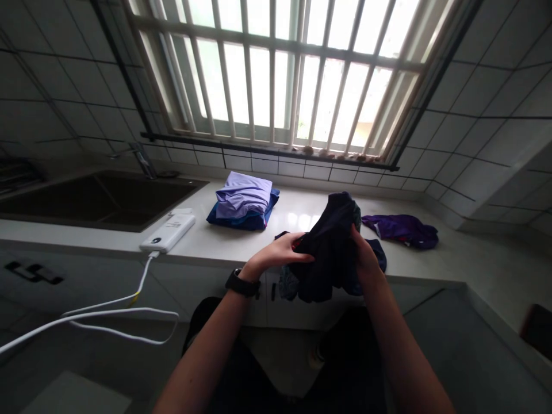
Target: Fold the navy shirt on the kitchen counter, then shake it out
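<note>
1. Head cam looks down at a white counter (241,244) under a barred window (276,75); everything below is placed relative to that counter.
2. Left hand (280,253) & right hand (364,253) both grip a dark garment (328,253), held up just above the counter's front edge, bunched, its lower part hanging past the edge.
3. Left hand: fingers closed on the cloth's left side, thumb on top; black watch (242,283) on that wrist.
4. Right hand: curled round the cloth's right side, fingers mostly hidden behind the fabric.
5. Folded stack (244,201) lies mid-counter toward the back: lilac piece on top, blue ones underneath.
6. Purple garment (401,229) lies crumpled on the counter's right part, apart from the held cloth.
7. White power bank (168,233) sits at the counter's front edge, left of the stack; its white cable (107,313) drops off the edge & loops below.
8. Dark sink (99,198) w/ a tap (144,158) is set into the counter's left end.
</note>
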`<state>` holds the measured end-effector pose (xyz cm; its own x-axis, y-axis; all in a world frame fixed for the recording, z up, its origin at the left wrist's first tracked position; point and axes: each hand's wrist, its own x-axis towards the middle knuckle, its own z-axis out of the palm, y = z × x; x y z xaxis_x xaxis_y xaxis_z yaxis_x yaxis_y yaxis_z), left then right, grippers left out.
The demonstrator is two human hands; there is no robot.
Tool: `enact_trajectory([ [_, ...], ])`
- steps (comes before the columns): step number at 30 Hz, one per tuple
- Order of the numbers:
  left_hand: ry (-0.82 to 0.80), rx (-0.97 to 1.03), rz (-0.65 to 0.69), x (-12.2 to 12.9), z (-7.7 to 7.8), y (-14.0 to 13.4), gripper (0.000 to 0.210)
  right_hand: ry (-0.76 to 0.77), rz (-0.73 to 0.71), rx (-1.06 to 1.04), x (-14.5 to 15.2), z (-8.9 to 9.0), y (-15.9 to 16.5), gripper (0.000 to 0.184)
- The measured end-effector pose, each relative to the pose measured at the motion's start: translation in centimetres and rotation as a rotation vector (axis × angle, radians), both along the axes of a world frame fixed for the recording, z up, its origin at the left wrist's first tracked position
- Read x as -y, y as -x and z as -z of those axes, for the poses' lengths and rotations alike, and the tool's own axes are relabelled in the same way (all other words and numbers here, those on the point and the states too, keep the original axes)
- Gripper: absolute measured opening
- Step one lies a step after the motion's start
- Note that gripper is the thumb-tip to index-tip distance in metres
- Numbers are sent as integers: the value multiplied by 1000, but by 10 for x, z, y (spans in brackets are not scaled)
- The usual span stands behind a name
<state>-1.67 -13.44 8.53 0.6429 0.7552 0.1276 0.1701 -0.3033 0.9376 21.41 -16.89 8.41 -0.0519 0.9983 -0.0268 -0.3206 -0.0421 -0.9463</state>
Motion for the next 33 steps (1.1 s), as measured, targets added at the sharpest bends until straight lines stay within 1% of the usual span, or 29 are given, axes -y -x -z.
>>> enact_trajectory([
  [2,-20,-82,82,4,3,2,34,-41,47,-59,2,4,-4,43],
  [4,-26,-119,163,7,3,4,31,-107,147,-94,-1,7,-8,35],
  [5,-30,-106,180,9,3,5,33,-126,192,-96,-3,9,-11,31],
  [7,-38,-44,155,13,1,9,41,-152,274,-85,-12,11,-13,24],
  [9,-42,-11,118,17,-1,13,47,-190,341,-94,-21,12,-14,24],
  [10,-44,-26,128,19,-1,15,49,-205,352,-113,-25,13,-13,25],
  [11,-48,-52,157,22,0,16,50,-200,336,-132,-28,14,-12,26],
  [12,-58,-70,195,25,0,16,50,-169,287,-139,-30,15,-11,27],
  [14,-116,-49,246,31,3,12,46,-57,143,-97,-30,18,-7,32],
  [15,-164,-8,234,33,4,6,41,-9,74,-55,-30,19,-4,33],
  [16,-227,42,186,35,5,-1,37,10,22,-10,-29,21,0,34],
  [17,-300,87,108,36,5,-10,39,-1,-14,34,-28,24,5,34],
  [18,-377,109,7,36,5,-19,46,-37,-31,73,-28,27,11,33],
  [21,-583,35,-308,32,6,-42,75,-140,-21,137,-26,37,31,35],
  [22,-626,-1,-386,29,8,-46,77,-136,-17,142,-26,40,37,38],
  [23,-647,-21,-446,26,9,-48,72,-111,-16,146,-25,42,41,40],
  [26,-607,8,-540,15,17,-44,36,-15,-9,190,-17,43,45,46],
  [27,-583,21,-567,11,19,-41,27,-16,33,227,-12,42,45,47],
  [28,-567,27,-600,8,20,-39,23,-46,108,279,-6,40,45,48],
  [30,-561,28,-686,2,19,-37,21,-192,309,438,10,38,49,54],
  [31,-561,27,-724,-1,17,-38,21,-282,388,544,18,38,53,62],
  [32,-559,27,-752,-2,13,-39,21,-362,430,656,25,39,57,70],
  [33,-558,26,-768,-3,9,-40,22,-424,436,760,31,40,61,76],
])
